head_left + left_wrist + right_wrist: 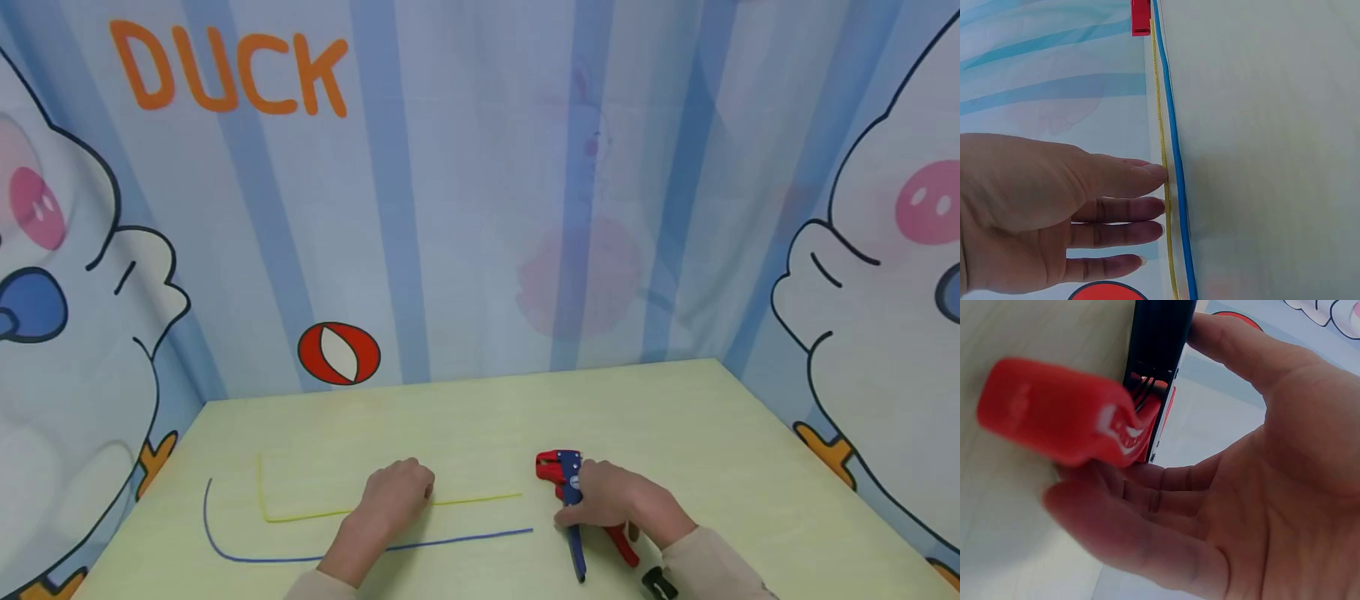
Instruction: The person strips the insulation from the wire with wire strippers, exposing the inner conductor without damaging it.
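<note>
A thin yellow wire [480, 500] and a blue wire [465, 539] lie bent at their left ends, roughly parallel across the table. My left hand [396, 492] is at the yellow wire. In the left wrist view its thumb tip meets the yellow wire [1159, 94], fingers loosely extended, with the blue wire [1179, 175] just beyond. Right of the wires lies a wire stripper [572, 483] with a red and navy head, one navy handle and one red. My right hand [611, 492] grips it from the right. In the right wrist view, thumb and fingers span its handles, the red handle [1054, 412] nearest the camera.
Beneath my right sleeve, a small black object [660, 582] lies at the table's front. The pale yellow table [645, 400] ends at a striped blue curtain [480, 208] behind it, with printed cartoon figures to both sides.
</note>
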Demonstrator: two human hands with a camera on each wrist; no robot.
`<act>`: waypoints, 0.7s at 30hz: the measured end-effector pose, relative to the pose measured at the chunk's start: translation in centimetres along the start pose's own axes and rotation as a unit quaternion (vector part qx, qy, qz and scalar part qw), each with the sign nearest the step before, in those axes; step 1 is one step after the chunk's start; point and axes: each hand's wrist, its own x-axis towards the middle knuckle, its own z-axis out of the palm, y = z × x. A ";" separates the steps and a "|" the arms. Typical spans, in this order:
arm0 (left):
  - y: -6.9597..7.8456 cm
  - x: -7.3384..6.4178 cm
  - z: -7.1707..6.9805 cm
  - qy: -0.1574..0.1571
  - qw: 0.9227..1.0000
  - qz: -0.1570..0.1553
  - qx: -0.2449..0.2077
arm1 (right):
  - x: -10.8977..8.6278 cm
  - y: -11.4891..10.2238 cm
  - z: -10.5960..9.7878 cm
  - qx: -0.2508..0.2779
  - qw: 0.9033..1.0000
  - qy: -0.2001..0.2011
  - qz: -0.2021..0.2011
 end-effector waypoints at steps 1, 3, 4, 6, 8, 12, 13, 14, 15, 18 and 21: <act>0.0 0.0 -0.1 0.000 1.000 0.001 0.005 | 0.0 0.0 -0.1 0.002 1.000 -0.001 0.001; 0.1 0.1 -0.1 -0.004 1.000 0.003 0.019 | 0.0 0.0 -0.1 0.007 1.000 -0.002 0.001; 0.2 0.1 -0.1 -0.009 1.000 0.004 0.024 | 0.0 0.0 -0.1 0.010 1.000 -0.003 0.000; 0.3 0.0 -0.2 -0.019 0.999 0.004 0.032 | 0.0 0.1 0.0 0.017 1.000 -0.006 0.000; 0.4 0.0 -0.3 -0.028 0.999 0.003 0.038 | 0.1 0.2 0.1 0.026 1.000 -0.010 0.000; 0.5 0.0 -0.3 -0.031 0.999 0.005 0.039 | 0.2 0.3 0.2 0.037 0.999 -0.013 0.002; 0.5 0.0 -0.3 -0.031 0.999 0.008 0.040 | 0.2 0.3 0.2 0.040 0.999 -0.014 0.002; 0.4 0.0 -0.3 -0.030 0.999 0.010 0.042 | 0.3 0.3 0.2 0.042 0.999 -0.015 0.003; 0.4 0.0 -0.3 -0.030 0.999 0.013 0.043 | 0.3 0.3 0.2 0.046 0.999 -0.015 0.004; 0.3 0.0 -0.3 -0.028 0.998 0.022 0.049 | 0.4 0.3 0.1 0.054 0.998 -0.017 0.009; 0.2 0.0 -0.4 -0.028 0.998 0.025 0.054 | 0.6 0.3 0.1 0.057 0.998 -0.014 0.012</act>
